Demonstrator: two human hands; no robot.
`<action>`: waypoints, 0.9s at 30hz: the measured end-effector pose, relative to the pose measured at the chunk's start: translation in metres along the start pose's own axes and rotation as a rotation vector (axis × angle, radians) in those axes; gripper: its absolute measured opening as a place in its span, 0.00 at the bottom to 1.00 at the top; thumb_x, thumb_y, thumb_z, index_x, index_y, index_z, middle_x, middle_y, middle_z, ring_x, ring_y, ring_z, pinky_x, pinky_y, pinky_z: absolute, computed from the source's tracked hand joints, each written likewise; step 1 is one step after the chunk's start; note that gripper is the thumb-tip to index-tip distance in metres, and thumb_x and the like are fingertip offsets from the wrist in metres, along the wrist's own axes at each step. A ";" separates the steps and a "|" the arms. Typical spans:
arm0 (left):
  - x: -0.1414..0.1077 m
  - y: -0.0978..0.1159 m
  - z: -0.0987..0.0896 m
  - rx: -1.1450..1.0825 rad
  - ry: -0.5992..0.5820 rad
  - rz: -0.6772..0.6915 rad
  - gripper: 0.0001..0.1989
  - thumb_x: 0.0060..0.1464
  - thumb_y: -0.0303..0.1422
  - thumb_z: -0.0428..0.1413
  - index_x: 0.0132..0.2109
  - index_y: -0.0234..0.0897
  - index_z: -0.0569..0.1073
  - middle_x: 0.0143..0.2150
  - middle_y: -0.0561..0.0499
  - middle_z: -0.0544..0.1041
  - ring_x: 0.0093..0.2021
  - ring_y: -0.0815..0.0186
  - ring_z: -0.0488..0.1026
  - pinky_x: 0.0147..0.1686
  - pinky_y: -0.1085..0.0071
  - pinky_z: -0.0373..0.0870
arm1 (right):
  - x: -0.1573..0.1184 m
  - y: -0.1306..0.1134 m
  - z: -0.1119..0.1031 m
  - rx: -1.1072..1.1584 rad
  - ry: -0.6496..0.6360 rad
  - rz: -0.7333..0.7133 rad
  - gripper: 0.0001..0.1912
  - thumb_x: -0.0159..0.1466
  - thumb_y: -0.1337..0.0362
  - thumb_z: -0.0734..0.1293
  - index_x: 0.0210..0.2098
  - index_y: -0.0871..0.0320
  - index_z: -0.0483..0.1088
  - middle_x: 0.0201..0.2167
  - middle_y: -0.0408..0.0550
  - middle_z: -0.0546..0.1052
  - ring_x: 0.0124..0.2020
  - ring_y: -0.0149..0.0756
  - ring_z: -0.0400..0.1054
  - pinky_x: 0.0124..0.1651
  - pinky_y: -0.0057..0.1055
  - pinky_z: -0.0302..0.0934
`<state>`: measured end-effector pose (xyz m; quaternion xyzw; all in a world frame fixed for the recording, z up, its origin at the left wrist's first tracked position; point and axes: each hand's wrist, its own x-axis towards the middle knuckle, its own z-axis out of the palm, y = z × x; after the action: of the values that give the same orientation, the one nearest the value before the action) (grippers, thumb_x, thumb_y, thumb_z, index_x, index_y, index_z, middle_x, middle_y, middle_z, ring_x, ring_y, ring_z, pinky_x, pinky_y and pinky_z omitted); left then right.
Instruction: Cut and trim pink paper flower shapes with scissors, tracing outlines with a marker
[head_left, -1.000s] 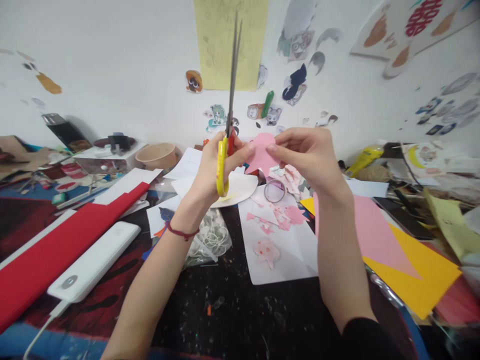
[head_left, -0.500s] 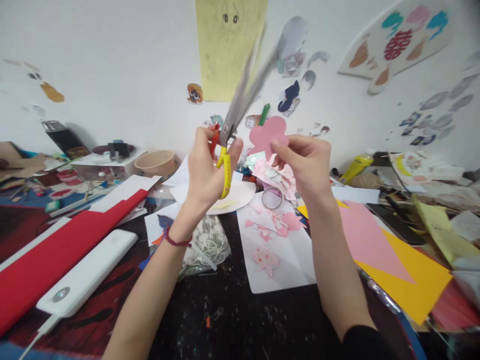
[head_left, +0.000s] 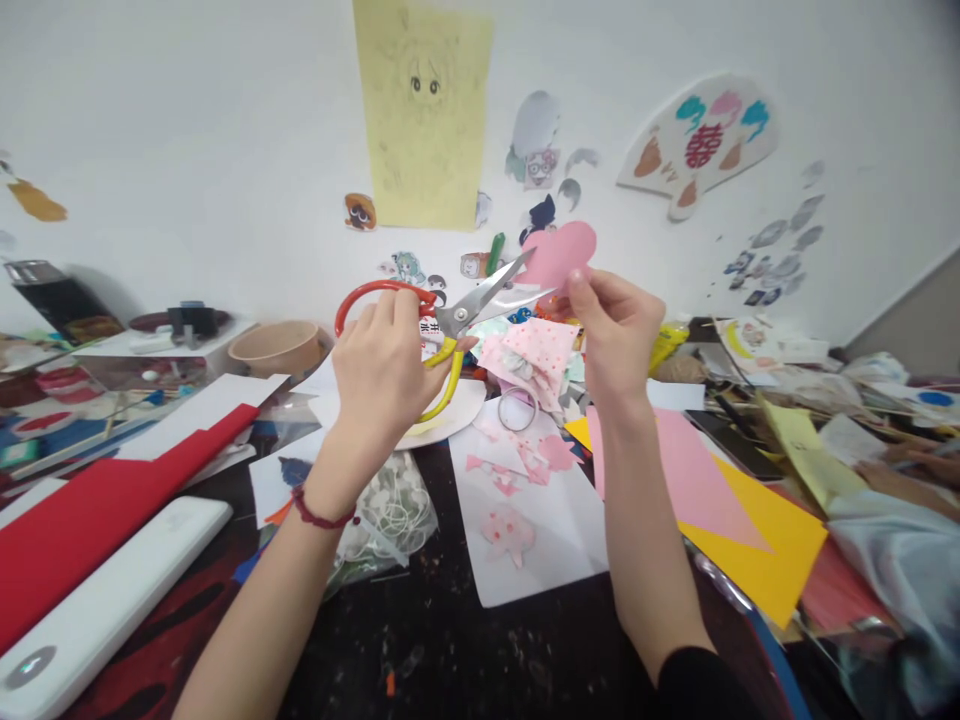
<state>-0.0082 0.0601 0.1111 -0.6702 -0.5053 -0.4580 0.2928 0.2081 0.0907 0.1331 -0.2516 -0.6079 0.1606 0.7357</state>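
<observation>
In the head view my left hand [head_left: 386,365] is closed on scissors [head_left: 459,315] with one red and one yellow handle. The blades are spread and point right, their tips at the lower left edge of a pink paper piece [head_left: 562,252] with rounded lobes. My right hand [head_left: 619,325] pinches that paper at its lower right between thumb and fingers. Below the hands a white sheet [head_left: 540,570] bears pink scraps [head_left: 559,452] and a pink spotted cutout [head_left: 508,535]. A roll of clear tape [head_left: 517,409] rests at the sheet's top.
A red folded sheet [head_left: 120,505] and a white power bank [head_left: 112,595] lie at left. Near my left wrist is a plastic bag of cord [head_left: 397,505]. Pink paper [head_left: 712,480] over yellow paper [head_left: 780,550] lies at right. A wall with pictures stands behind.
The scissors have swung down from pointing up to pointing right, and their blades now meet the pink paper. The view has shifted, so the table and wall appear further left.
</observation>
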 end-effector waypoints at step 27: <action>-0.003 0.009 -0.009 0.026 -0.054 -0.012 0.18 0.59 0.49 0.57 0.43 0.38 0.72 0.34 0.46 0.79 0.33 0.59 0.73 0.26 0.67 0.51 | 0.000 0.001 -0.001 -0.023 -0.036 -0.054 0.10 0.65 0.55 0.69 0.32 0.53 0.77 0.26 0.42 0.77 0.29 0.31 0.71 0.36 0.33 0.69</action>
<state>-0.0025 0.0485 0.1128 -0.6753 -0.5231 -0.4348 0.2849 0.2097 0.0915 0.1327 -0.2407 -0.6295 0.1382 0.7257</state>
